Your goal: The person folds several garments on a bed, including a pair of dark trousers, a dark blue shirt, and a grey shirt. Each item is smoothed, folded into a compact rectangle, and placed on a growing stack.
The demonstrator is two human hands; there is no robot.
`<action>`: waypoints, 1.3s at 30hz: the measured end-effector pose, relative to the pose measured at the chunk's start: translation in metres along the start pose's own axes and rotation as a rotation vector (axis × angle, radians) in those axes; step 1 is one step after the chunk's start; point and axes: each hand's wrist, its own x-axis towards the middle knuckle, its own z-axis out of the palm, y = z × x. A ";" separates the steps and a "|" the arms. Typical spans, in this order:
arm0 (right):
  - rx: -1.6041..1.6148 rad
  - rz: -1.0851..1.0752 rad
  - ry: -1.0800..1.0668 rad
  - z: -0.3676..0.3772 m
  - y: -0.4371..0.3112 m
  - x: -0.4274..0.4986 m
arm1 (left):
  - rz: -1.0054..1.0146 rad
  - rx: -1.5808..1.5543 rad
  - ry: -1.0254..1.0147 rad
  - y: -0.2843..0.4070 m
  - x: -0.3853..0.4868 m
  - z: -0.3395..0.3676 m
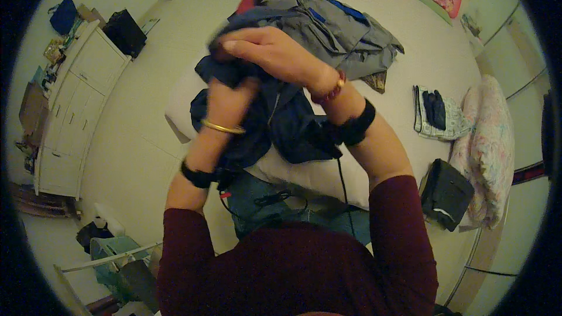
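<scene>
A dark navy garment (285, 127) with a zip is bunched over the near edge of the bed. Both my hands are on it. My right hand (274, 50) grips a fold of dark cloth at the upper left, its thumb uppermost. Lower and nearer to me, my left hand (230, 101) has its fingers in the same dark cloth; motion blurs them. Just beyond, a heap of grey clothing (351, 30) with blue patches lies on the bed, and some red cloth (247, 3) shows at its left end.
On the bed (432, 59), folded patterned cloth (443, 118) with a dark item on top lies at the right. Near it are a folded black item (447, 193) and a floral quilt (491, 153). A white chest of drawers (74, 105) stands left. Black cables (343, 184) hang from my wrist straps.
</scene>
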 end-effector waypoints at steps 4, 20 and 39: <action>0.139 -0.104 0.027 -0.025 0.033 -0.004 | -0.302 -0.585 -0.024 -0.030 0.056 -0.101; -1.042 0.610 -0.081 0.114 0.152 -0.169 | -0.460 -0.509 0.375 -0.027 0.149 -0.219; -0.414 0.527 -0.090 0.126 0.108 -0.060 | -0.193 -0.295 0.183 0.062 0.233 -0.241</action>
